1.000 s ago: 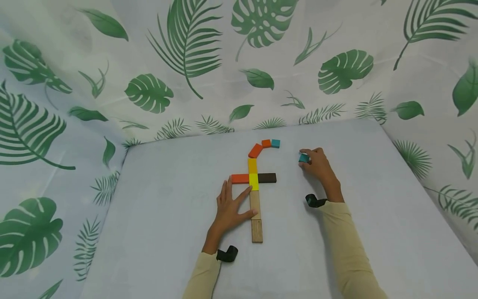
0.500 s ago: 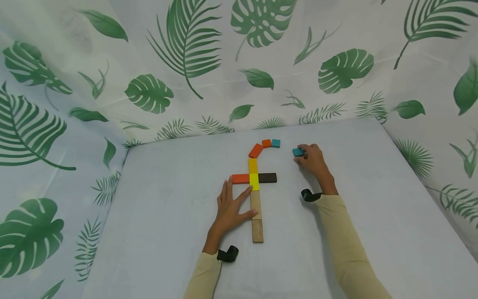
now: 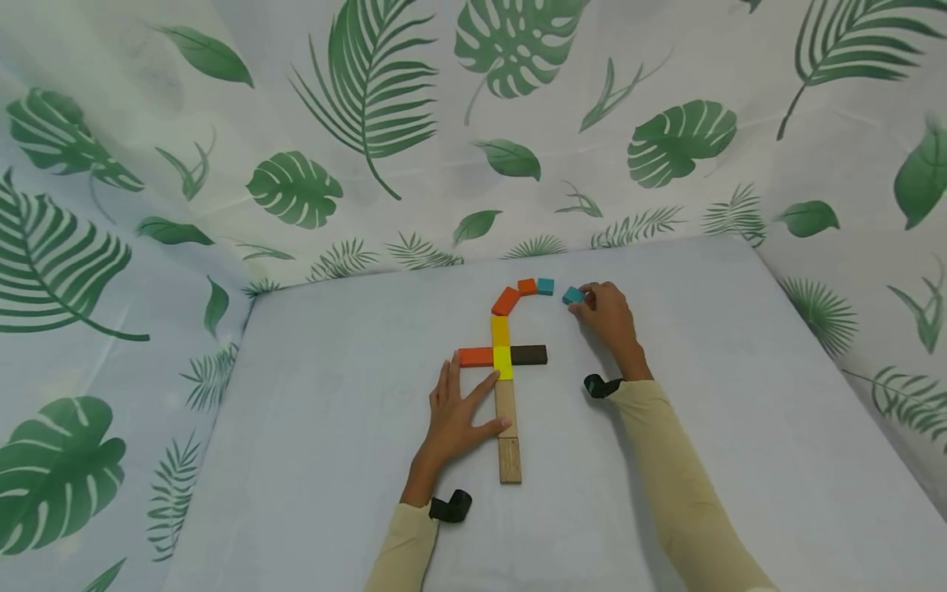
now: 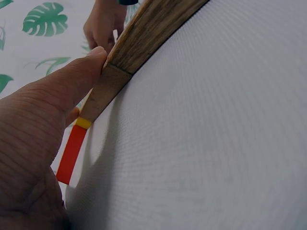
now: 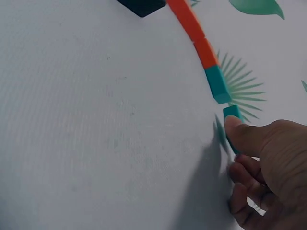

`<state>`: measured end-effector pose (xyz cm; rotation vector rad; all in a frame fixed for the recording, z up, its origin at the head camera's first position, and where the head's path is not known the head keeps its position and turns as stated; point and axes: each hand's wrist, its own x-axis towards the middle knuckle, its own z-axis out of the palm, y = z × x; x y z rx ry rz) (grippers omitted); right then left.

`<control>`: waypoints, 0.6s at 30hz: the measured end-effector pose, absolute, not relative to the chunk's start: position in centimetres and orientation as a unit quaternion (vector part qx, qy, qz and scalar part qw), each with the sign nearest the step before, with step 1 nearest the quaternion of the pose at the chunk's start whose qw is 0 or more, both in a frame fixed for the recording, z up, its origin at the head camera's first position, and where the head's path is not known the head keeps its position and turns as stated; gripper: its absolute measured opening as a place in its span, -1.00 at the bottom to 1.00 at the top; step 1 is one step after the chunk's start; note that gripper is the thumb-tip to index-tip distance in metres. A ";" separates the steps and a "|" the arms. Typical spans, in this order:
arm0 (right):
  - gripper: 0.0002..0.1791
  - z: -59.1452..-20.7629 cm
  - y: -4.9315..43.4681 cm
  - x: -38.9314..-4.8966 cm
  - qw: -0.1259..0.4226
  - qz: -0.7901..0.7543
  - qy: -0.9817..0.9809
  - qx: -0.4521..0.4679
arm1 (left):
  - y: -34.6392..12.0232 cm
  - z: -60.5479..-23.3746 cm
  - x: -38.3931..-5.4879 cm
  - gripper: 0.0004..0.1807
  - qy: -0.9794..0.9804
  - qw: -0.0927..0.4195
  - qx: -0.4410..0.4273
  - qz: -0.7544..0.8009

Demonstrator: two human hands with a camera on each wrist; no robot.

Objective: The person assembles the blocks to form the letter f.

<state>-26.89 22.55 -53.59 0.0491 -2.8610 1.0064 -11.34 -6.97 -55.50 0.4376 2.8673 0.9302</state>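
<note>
My right hand (image 3: pixel 610 316) pinches a small teal block (image 3: pixel 572 295) between thumb and fingers, just right of another teal block (image 3: pixel 545 286). In the right wrist view a narrow gap separates the held block (image 5: pixel 231 111) from the end of the row. My left hand (image 3: pixel 453 418) rests with fingers spread beside the blocks. Its thumb touches a pale wooden block (image 3: pixel 505 403), its index fingertip lies at the bright yellow block (image 3: pixel 503 362), and another fingertip is at the red-orange block (image 3: pixel 476 357).
From a lower wooden block (image 3: pixel 510 460), the line runs up through an amber block (image 3: pixel 500 330) and curves right through two orange blocks (image 3: pixel 505 301). A dark brown block (image 3: pixel 528 354) extends right. Leaf-print cloth (image 3: pixel 510 156) stands behind the white table (image 3: pixel 311 427).
My right hand has moved left and slightly away from me, bringing the teal block closer to the end of the curved row. The left hand has stayed in place.
</note>
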 end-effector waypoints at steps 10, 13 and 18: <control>-0.52 -54.2 21.8 -27.8 0.027 0.302 -0.953 -0.017 | -7.0 -55.5 -11.3 -0.16 0.941 0.045 0.144 0.304; -0.53 -54.2 21.6 -27.8 0.030 0.302 -0.953 -0.020 | -7.0 -55.6 -11.3 -0.16 0.941 0.045 0.143 0.302; -0.52 -54.3 21.4 -28.0 0.035 0.288 -0.957 -0.025 | -7.0 -55.6 -11.3 -0.16 0.942 0.047 0.143 0.302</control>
